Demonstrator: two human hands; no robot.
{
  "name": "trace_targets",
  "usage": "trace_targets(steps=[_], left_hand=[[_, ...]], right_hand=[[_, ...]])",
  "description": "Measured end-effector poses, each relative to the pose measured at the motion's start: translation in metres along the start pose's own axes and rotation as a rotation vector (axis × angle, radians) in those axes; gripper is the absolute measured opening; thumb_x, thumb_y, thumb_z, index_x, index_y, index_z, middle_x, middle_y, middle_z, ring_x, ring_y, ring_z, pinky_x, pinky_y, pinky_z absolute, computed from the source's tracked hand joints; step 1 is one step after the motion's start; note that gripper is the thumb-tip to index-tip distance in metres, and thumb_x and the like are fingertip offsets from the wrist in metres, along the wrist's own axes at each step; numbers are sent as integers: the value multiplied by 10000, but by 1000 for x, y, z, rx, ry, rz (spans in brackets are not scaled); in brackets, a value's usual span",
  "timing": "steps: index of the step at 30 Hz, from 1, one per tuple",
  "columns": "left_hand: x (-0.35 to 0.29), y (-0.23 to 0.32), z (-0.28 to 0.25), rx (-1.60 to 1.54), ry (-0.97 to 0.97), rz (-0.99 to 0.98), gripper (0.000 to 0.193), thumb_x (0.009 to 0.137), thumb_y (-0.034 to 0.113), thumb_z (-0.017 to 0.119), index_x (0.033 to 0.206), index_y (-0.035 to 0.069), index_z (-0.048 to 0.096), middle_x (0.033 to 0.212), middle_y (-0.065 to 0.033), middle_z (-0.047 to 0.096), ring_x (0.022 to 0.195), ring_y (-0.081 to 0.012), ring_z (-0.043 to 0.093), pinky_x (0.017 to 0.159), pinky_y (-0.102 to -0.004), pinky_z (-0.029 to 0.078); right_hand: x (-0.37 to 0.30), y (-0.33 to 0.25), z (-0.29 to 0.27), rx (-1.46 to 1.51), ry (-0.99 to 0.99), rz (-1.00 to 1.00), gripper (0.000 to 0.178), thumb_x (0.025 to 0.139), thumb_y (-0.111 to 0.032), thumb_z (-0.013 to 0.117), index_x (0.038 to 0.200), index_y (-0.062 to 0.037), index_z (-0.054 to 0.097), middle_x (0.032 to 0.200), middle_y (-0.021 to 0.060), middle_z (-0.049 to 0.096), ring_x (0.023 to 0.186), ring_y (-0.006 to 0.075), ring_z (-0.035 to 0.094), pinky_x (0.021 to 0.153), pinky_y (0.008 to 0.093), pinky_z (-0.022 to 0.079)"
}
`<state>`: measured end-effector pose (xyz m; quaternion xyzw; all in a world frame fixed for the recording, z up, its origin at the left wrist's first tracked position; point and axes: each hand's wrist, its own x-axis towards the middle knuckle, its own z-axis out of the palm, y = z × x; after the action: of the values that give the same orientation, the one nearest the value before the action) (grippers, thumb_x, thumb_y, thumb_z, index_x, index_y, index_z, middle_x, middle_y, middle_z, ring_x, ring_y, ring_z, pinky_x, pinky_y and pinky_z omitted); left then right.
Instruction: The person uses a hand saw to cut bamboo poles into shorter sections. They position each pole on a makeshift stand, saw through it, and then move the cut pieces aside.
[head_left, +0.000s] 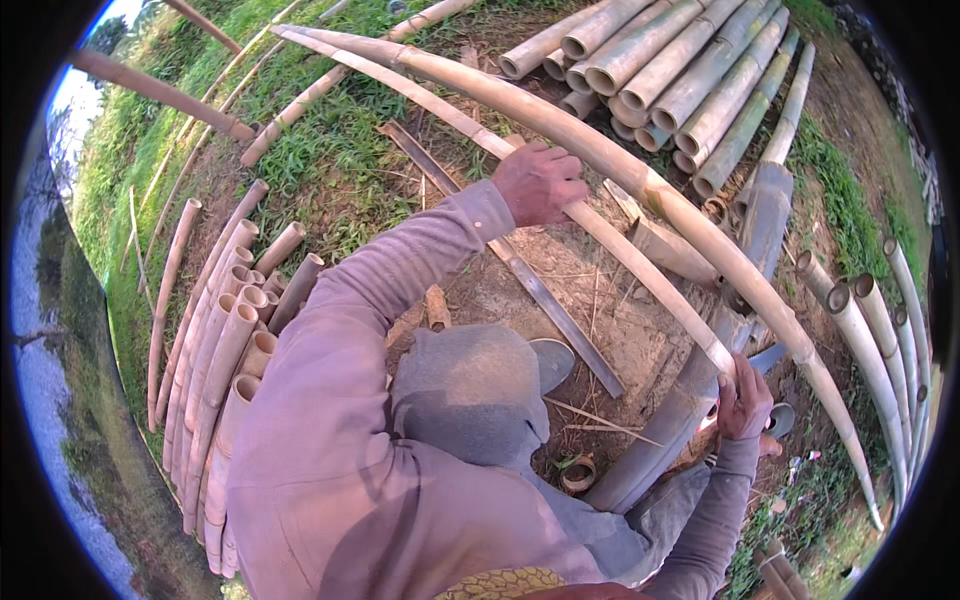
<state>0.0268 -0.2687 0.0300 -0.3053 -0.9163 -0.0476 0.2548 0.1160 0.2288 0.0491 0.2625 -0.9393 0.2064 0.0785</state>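
Observation:
A long pale bamboo strip (640, 262) runs from the far left down toward the near right. My left hand (545, 185) is closed around it near its middle. At its near end my right hand (743, 402) has its fingers closed on the strip; whether it holds anything else is hidden. Just to the right of the strip lies a long bamboo pole (690, 215), curving in the lens and roughly alongside it. Beneath both, a thick dark bamboo log (660, 430) slants away from me. A flat bluish piece (768, 358) shows beside my right hand, its kind unclear.
Cut bamboo poles (680, 75) are stacked at the far right. Several bamboo tubes (225, 340) lie bundled at left, and more poles (880, 340) at right. A dark split bamboo length (540, 290) rests on the dirt before my knee. A short bamboo ring (578, 474) lies nearby.

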Motion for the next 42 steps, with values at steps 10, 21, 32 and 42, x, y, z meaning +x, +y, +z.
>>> trace_targets(steps=[10,21,32,42], left_hand=[[71,9,55,-97,-60,-2,665,911,526,771,1435,154,602,1374,-88,633,1321,-305,575,1133,-492,436],[170,104,115,28,-483,188,978,870,517,818,1646,173,332,1504,-114,538,1432,-298,482,1198,-532,354],[186,120,136,-79,-524,62,595,824,293,860,1281,169,501,1097,-119,683,1026,-358,733,842,-490,603],[184,131,130,-108,-536,50,646,805,342,841,1341,183,519,1118,-108,708,1012,-373,732,835,-496,596]], right_hand=[[91,90,16,-169,157,23,398,953,-366,756,1261,-114,737,1110,116,675,1064,354,629,957,473,517],[99,117,53,-172,106,231,417,974,-453,712,1318,-219,751,1257,52,666,1241,322,588,1108,474,443],[-141,132,120,-198,454,1328,532,940,-334,720,1340,-2,609,1311,246,661,1285,428,594,1099,509,470],[-172,144,146,66,-39,1614,637,883,-534,709,1205,15,733,1236,322,713,1210,434,688,1046,503,533]])
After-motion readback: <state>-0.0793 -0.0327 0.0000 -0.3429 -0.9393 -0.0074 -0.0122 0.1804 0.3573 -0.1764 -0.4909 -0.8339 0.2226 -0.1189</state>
